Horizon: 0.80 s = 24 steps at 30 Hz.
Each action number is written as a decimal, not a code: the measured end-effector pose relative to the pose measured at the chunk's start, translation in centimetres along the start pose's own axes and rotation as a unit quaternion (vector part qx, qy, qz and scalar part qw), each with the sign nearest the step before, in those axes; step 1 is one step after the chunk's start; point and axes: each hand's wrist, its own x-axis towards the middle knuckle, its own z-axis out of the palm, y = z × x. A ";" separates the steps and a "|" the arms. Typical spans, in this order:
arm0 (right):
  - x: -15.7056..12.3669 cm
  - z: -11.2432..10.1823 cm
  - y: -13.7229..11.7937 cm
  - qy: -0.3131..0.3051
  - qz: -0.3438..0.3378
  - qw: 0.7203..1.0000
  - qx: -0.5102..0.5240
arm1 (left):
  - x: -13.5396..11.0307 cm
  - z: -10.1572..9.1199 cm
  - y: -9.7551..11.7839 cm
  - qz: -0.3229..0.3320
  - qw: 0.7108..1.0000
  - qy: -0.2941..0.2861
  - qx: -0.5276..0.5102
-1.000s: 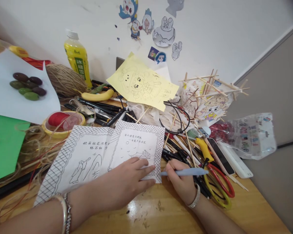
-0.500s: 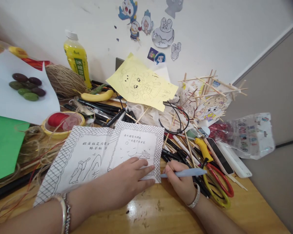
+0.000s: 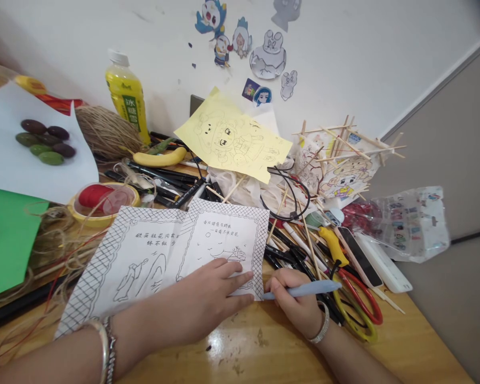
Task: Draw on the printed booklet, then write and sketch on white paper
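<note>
My left hand (image 3: 210,298) lies flat, fingers spread, over the lower part of a white sheet (image 3: 220,229) bearing handwritten characters, birds and a landscape inside a cross-hatched border. That sheet overlaps a second bordered drawing (image 3: 144,256), which shows a robed figure and is partly under my left forearm. In my right hand (image 3: 294,298) a light blue pen (image 3: 318,288) is gripped between thumb and fingers. Its tip end reaches the right edge of the upper sheet, near the lower corner. Just right of this hand are yellow-and-red-handled scissors (image 3: 360,306).
Black markers (image 3: 172,178) and wooden sticks are heaped behind the sheets. A yellow drawing (image 3: 232,136) leans above them. At left stand a tea bottle (image 3: 126,93), red thread spool (image 3: 94,197) and green paper (image 3: 10,240). A phone (image 3: 360,256) and stick-framed lantern (image 3: 344,165) are at right.
My right hand has shifted slightly downward, and the back end of the blue pen has moved a little right and down. My left hand and the sheets stay in place.
</note>
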 end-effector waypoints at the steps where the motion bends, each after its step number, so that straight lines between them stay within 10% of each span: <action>1: 0.0 0.0 0.0 -0.004 -0.005 1.000 -0.002 | 0.0 0.0 0.0 0.000 1.000 0.002 0.001; 18: 0.1 0.1 0.2 0.007 0.004 0.999 0.039 | -0.2 0.4 -0.1 0.003 1.000 0.004 -0.001; 24: -0.3 0.5 0.9 0.098 0.064 0.985 0.129 | -0.2 0.1 0.0 0.007 1.000 0.005 0.010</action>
